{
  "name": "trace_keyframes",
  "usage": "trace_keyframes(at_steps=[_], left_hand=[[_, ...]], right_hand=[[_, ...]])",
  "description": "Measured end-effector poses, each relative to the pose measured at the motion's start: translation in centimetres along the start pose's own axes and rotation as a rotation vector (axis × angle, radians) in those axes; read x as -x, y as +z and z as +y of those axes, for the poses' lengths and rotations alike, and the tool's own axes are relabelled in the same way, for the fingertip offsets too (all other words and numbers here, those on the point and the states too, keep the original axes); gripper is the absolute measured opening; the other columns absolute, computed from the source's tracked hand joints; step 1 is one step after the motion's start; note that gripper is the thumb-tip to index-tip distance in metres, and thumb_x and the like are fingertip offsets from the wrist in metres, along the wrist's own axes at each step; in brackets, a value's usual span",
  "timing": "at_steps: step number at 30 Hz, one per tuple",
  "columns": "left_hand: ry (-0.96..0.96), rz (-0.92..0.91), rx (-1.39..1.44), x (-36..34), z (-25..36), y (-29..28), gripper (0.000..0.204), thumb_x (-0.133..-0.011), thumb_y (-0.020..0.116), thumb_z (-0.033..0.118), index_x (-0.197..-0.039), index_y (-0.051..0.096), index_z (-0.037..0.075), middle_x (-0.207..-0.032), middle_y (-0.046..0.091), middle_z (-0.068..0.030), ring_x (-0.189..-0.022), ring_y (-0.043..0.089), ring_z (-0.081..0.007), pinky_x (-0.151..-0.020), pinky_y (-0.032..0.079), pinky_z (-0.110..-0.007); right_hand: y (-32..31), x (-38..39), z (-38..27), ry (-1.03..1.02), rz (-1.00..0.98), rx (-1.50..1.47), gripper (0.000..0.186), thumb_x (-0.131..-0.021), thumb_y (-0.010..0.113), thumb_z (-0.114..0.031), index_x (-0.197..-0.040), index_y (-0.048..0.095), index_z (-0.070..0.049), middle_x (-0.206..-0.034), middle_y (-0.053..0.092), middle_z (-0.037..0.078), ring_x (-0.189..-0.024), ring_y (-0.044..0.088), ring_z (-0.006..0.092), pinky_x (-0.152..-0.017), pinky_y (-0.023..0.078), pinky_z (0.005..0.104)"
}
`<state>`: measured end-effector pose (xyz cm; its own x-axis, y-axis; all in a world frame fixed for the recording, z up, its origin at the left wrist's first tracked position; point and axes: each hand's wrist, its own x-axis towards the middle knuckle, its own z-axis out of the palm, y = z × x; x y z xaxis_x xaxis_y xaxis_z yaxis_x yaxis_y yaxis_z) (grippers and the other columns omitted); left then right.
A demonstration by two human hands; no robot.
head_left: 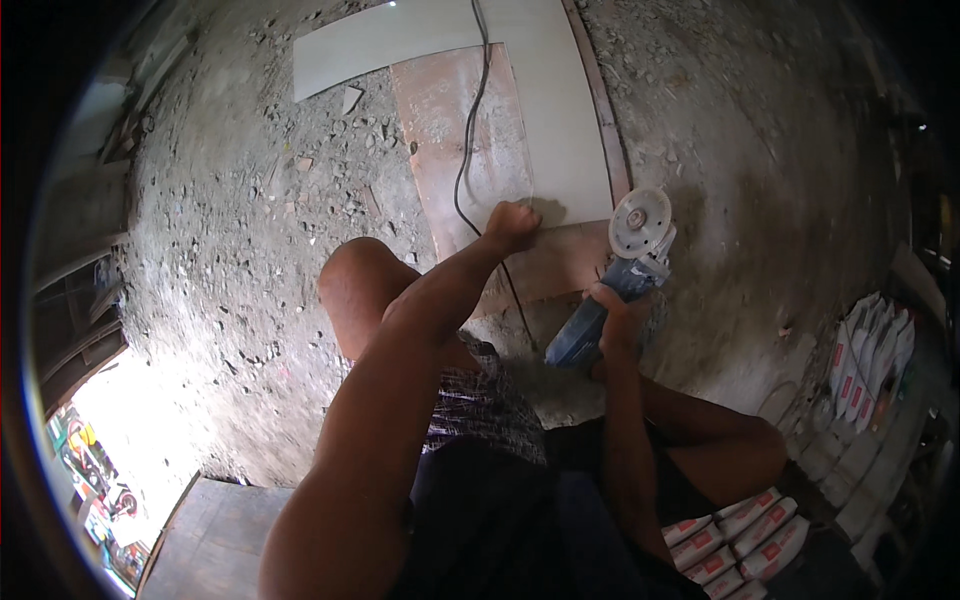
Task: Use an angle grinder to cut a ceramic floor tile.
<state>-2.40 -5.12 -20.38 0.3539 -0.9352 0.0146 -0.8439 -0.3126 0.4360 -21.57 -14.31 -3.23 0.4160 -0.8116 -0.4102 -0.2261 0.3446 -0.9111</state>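
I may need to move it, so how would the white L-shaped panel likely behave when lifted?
The white panel may flex or crack at its inner corner, where two long strips meet around a large notch. It could prove awkward and lopsided, given that uneven shape. Its smooth-looking face might be slippery, especially with dust around.

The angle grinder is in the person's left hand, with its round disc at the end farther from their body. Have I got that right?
Not quite: the head view shows the angle grinder in the person's right hand, not the left hand. Its round disc is indeed at the end farther from their body.
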Motion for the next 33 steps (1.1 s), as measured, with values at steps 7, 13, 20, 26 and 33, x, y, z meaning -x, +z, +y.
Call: trace_keyframes(at_steps=[7,13,20,26,33], left_hand=[[-0.271,0.075,0.157,-4.5,-1.8,-2.4,0.036,-0.094,0.056,0.042,-0.087,0.072,0.011,-0.078,0.072,-0.0136,-0.069,0.070,-0.0354,-0.060,0.055,-0.047],[-0.004,-0.199,0.030,-2.0,0.3,-0.5,0.033,-0.083,0.069,0.042,-0.079,0.071,0.009,-0.075,0.070,-0.0125,-0.071,0.071,-0.0322,-0.061,0.057,-0.045],[0.045,-0.023,-0.006,-2.6,0.2,0.8,0.021,-0.078,0.069,0.032,-0.072,0.070,0.011,-0.070,0.068,-0.0128,-0.065,0.070,-0.0311,-0.055,0.055,-0.044],[-0.235,0.036,0.032,-5.9,-2.5,-0.9,0.032,-0.088,0.064,0.039,-0.076,0.071,0.010,-0.077,0.071,-0.0137,-0.072,0.071,-0.0344,-0.062,0.056,-0.046],[-0.136,-0.573,0.090,-5.6,1.1,-5.2,0.052,-0.085,0.070,0.054,-0.111,0.071,0.008,-0.121,0.067,-0.0154,-0.114,0.065,-0.0326,-0.092,0.053,-0.046]], right_hand=[[0.6,0.4,-0.6,0.110,-0.073,-0.030,0.057,-0.068,0.074,0.004,-0.120,0.049,0.004,-0.083,0.063,0.010,-0.070,0.065,0.0212,-0.067,0.056,0.0346],[-0.2,-0.7,0.8,0.117,-0.051,-0.097,0.061,-0.069,0.073,0.005,-0.124,0.045,0.003,-0.084,0.063,0.011,-0.069,0.065,0.0217,-0.067,0.056,0.0348],[-0.2,0.0,-0.4,0.096,-0.083,-0.019,0.066,-0.070,0.072,0.006,-0.128,0.042,0.002,-0.085,0.062,0.009,-0.071,0.065,0.0208,-0.067,0.056,0.0346],[1.2,1.4,-2.4,0.071,-0.009,0.033,0.060,-0.068,0.073,0.005,-0.123,0.048,0.002,-0.091,0.062,0.011,-0.071,0.064,0.0209,-0.066,0.055,0.0339],[-4.3,-1.5,-0.5,0.207,0.044,-0.001,0.046,-0.070,0.074,-0.004,-0.113,0.059,-0.003,-0.091,0.063,0.008,-0.078,0.063,0.0189,-0.073,0.052,0.0346]])
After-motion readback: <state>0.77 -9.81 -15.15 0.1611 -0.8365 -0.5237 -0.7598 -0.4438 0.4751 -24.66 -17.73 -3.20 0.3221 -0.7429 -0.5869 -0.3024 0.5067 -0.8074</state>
